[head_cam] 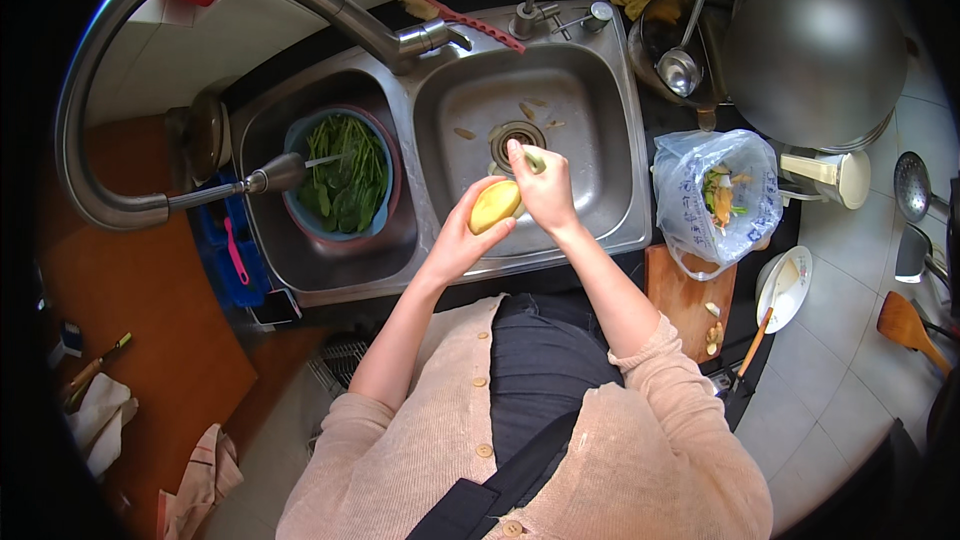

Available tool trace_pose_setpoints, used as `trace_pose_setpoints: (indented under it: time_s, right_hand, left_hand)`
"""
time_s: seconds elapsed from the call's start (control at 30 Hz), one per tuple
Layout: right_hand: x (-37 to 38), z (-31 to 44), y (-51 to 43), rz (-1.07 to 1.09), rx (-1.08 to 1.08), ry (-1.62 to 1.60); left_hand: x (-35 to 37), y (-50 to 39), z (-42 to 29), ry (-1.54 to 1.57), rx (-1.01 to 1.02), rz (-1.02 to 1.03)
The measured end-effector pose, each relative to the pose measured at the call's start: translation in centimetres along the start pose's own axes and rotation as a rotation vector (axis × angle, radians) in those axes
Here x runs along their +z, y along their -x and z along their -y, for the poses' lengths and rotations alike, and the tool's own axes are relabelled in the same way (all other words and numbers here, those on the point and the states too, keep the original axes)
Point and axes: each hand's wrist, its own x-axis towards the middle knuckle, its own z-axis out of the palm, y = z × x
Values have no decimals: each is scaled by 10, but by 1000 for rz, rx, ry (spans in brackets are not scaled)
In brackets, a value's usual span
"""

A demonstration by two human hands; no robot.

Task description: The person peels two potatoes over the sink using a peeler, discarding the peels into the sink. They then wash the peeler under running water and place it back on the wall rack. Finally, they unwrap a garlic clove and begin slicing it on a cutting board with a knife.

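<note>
Over the near edge of the right sink basin [592,97], my left hand [466,229] holds a partly peeled potato [495,207] with its yellow flesh showing. My right hand [546,187] grips a pale green-handled tool [534,160], which looks like a peeler, against the potato; its blade is hidden. Several strips of peel [527,111] lie round the drain [517,136] below. In the left basin, water runs from the faucet [281,172] into a blue colander [298,136] of leafy greens [345,172].
Right of the sink stands a plastic bag [679,199] of food scraps, beside a cutting board [679,292] with ginger pieces [714,337]. A white bowl [796,285] is farther right. A red-handled brush [480,24] lies behind the basins. A phone [276,307] rests at the sink's left front corner.
</note>
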Motion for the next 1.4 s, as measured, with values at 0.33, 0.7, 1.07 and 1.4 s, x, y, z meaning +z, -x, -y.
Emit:
trace_pose_setpoints:
  time_s: [0.33,0.7,1.07,1.4]
  right_hand:
    - [-12,27,1,-152,-58,-235]
    - [4,43,8,99,304,-1154]
    - [-8,24,-2,97,372,-1175]
    - [-21,26,-7,-29,197,-983]
  left_hand:
    - [-6,-2,1,-142,10,18]
    - [-2,-5,-3,0,-79,98]
    - [1,3,0,256,-126,120]
    - [-11,4,-10,-104,-70,86]
